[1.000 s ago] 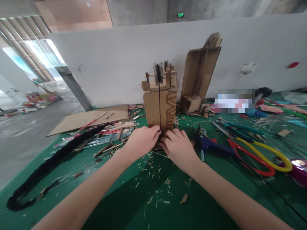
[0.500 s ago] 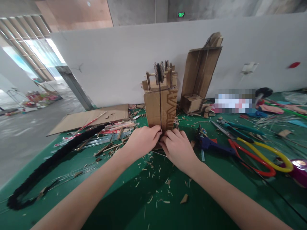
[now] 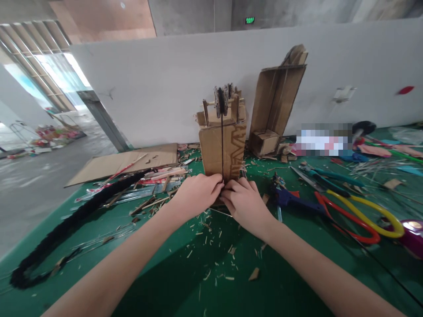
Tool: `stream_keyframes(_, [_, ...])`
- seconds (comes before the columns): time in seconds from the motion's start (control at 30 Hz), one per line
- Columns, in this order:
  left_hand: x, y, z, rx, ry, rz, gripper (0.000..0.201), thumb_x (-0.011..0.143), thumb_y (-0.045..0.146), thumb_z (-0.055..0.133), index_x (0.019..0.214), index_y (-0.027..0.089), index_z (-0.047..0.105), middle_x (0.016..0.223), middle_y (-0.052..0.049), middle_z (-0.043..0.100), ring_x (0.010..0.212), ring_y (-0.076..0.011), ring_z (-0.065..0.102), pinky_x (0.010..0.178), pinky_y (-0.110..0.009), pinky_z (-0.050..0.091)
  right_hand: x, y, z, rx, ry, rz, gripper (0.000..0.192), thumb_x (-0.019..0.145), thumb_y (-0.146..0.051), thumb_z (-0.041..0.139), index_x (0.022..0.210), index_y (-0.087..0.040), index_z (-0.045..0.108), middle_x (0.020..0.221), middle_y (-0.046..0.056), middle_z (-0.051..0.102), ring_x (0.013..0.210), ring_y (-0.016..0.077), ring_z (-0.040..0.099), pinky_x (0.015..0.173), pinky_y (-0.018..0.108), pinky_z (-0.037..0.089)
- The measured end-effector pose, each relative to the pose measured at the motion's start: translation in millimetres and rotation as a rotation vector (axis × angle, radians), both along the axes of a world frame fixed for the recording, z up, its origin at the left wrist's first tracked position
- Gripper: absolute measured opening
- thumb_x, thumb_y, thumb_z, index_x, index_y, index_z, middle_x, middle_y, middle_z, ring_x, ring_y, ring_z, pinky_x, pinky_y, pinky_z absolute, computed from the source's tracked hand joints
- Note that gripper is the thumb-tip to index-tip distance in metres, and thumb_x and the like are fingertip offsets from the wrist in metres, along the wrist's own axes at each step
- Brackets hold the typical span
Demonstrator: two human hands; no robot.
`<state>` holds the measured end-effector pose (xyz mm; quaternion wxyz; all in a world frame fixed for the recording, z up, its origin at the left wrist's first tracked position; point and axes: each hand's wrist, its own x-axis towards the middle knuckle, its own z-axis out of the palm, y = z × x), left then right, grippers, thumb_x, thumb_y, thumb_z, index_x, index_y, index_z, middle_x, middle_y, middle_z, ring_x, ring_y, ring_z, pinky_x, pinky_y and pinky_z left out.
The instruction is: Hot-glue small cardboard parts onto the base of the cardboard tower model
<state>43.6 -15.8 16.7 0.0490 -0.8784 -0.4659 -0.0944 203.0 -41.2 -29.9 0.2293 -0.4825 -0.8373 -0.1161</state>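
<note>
A cardboard tower (image 3: 222, 149) stands upright on the green surface (image 3: 211, 281), near the white wall (image 3: 165, 83) and just in front of the person. On its top sits a small axle with dark wheels (image 3: 222, 96), already mounted, and a black cord (image 3: 222, 145) runs from those wheels straight down the tower's front face to its foot. The upper part looks built and the cord looks strung; what seems left is the cord's lower end, which both hands are working at the base. The left hand (image 3: 197, 193) and right hand (image 3: 246, 203) meet there, touching each other, knuckles up and forearms reaching forward from the lower corners of the view. Their fingers are curled inward and pinched close together at the cord's foot; whether each truly grips the cord or only presses the tower's base I cannot tell, since the fingertips are hidden. Around them lie cardboard scraps and splinters. To the left a flat cardboard sheet (image 3: 125, 163) and a thick black braid (image 3: 66, 229) rest on the surface; to the right stand an open box (image 3: 277, 105), then red-and-yellow scissors (image 3: 357, 215) and a blue tool (image 3: 294, 200).
</note>
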Motion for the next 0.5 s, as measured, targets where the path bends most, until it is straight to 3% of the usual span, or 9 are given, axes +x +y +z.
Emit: stream_keyframes(0.5, [-1.1, -0.4, 0.4, 0.0, 0.021, -0.01, 0.028, 0.09, 0.03, 0.032, 0.079, 0.02, 0.056, 0.064, -0.003, 0.057, 0.053, -0.0151, 0.051, 0.044, -0.026, 0.027, -9.2, 3.8, 0.8, -0.04, 0.163, -0.069, 0.011, 0.078, -0.024, 0.06, 0.067, -0.022, 0.063, 0.076, 0.0, 0.059, 0.079, 0.0174, 0.044, 0.064, 0.031, 0.026])
